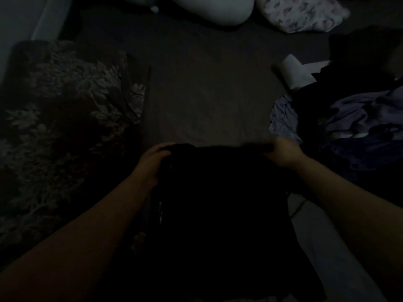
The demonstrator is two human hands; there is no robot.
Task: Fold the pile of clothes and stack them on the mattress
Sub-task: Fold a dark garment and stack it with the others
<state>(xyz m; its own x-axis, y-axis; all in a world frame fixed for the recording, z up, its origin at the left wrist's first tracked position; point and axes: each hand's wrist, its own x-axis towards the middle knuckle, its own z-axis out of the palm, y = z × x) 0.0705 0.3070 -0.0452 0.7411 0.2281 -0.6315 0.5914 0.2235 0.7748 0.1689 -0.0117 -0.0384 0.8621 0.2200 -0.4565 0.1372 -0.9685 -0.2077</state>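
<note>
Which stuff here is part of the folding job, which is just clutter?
Job: black garment, held by left hand and right hand; clothes pile; mattress.
Clutter: floral pillow, white pillow, patterned pillow, paper roll.

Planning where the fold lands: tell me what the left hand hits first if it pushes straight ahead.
Bare dark mattress lies ahead of the left hand, which grips the black garment; farther off, probably the white pillow.

- Two bare forearms, entering from lower left and lower right of the frame.
- No sleeves visible up to the frame edge.
- Left hand (pixel 153 159) and right hand (pixel 283 152) ungloved, dimly lit.
</note>
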